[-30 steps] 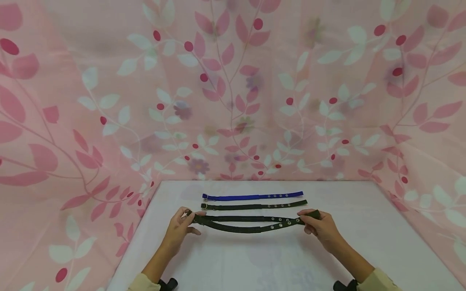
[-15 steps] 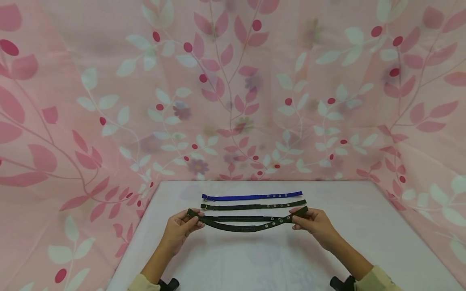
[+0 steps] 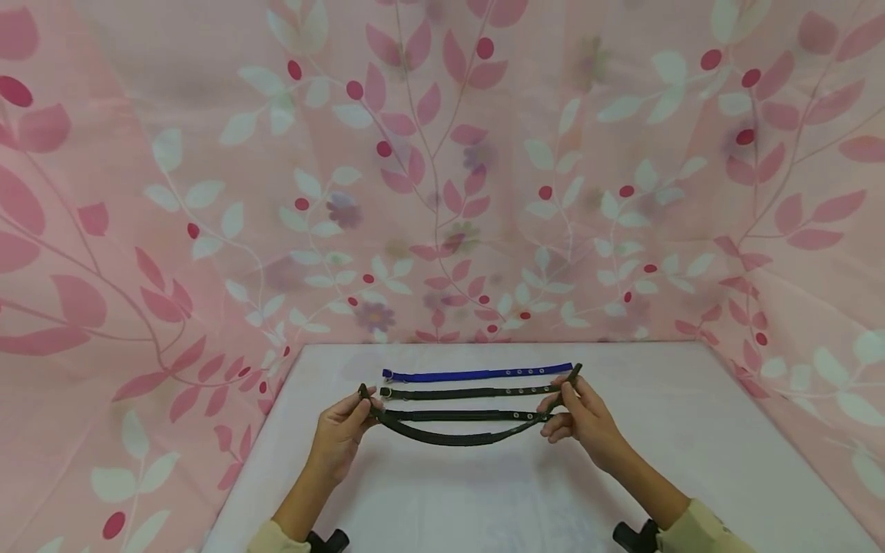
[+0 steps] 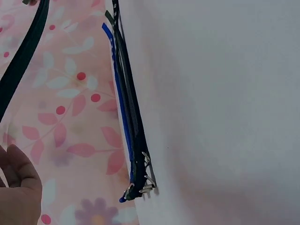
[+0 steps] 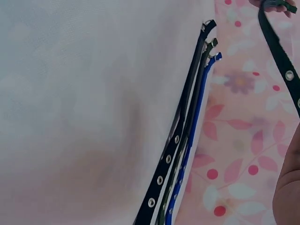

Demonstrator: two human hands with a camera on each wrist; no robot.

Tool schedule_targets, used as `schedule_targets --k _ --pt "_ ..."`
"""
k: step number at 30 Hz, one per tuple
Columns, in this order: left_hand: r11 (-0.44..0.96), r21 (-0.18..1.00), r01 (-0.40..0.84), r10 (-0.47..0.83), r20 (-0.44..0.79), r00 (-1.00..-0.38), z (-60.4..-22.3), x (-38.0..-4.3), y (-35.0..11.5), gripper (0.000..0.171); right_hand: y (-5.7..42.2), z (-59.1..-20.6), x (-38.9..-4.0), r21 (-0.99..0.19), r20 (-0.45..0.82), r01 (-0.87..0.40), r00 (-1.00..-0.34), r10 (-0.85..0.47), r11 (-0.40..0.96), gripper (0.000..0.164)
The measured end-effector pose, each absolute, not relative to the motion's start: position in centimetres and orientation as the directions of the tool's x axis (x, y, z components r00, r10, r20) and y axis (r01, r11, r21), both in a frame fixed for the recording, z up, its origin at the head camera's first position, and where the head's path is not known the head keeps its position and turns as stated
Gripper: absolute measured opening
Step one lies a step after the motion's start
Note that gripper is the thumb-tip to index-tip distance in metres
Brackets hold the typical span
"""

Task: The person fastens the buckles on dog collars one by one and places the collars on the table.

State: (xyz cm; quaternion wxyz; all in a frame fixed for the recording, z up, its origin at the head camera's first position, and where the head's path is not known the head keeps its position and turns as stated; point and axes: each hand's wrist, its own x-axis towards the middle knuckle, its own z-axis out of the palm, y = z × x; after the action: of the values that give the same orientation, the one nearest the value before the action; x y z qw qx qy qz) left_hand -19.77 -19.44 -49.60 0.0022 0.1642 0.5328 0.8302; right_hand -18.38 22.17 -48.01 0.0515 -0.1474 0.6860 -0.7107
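Observation:
A dark green collar (image 3: 445,439) hangs in the air between both hands, its middle sagging toward me. My left hand (image 3: 336,442) pinches its left end between thumb and fingers, and my right hand (image 3: 593,430) pinches the eyelet end, which sticks up above the fingers. In the left wrist view part of this strap (image 4: 26,54) crosses beside the left hand; in the right wrist view its metal eyelets (image 5: 289,75) show. Behind it on the table lie a very dark collar (image 3: 452,415), a dark green collar (image 3: 442,394) and a blue collar (image 3: 477,375), roughly parallel.
The table (image 3: 477,507) has a white cover. A pink floral cloth (image 3: 435,192) hangs behind it and at both sides. Black wrist-worn devices (image 3: 330,541) show at the bottom edge, by the cuffs.
My right hand has moved left and raised the collar's end upright; the strap has turned edge-on and sags more. The left end has also tipped upright. The table collars have not moved.

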Motion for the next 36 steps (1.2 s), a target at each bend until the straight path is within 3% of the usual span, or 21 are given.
schedule_targets --k 8,13,17,21,36 --pt "-0.588 0.801 0.112 0.221 0.292 -0.931 -48.6 -19.4 -18.8 0.029 21.1 -48.1 -18.2 -0.999 0.042 -0.046 -0.965 -0.258 0.010 0.046" --pt "-0.636 0.766 0.097 0.179 0.269 -0.946 -48.1 -19.3 -18.5 0.028 20.4 -48.1 -18.1 -0.993 0.091 -0.106 -0.972 -0.218 0.057 0.042" --pt "-0.624 0.775 0.093 0.184 0.263 -0.947 -47.9 -19.3 -18.1 0.025 19.9 -47.9 -18.1 -0.984 0.143 -0.162 -0.968 -0.204 0.077 0.042" --pt "-0.597 0.799 0.069 0.172 0.211 -0.962 -47.8 -19.4 -17.6 0.023 19.4 -47.8 -18.1 -0.989 0.138 -0.146 -0.953 -0.271 0.007 0.046" --pt "-0.537 0.843 0.023 0.248 0.184 -0.951 -47.2 -18.9 -15.6 0.024 18.2 -46.6 -17.7 -0.989 0.136 -0.147 -0.939 -0.316 0.010 0.031"
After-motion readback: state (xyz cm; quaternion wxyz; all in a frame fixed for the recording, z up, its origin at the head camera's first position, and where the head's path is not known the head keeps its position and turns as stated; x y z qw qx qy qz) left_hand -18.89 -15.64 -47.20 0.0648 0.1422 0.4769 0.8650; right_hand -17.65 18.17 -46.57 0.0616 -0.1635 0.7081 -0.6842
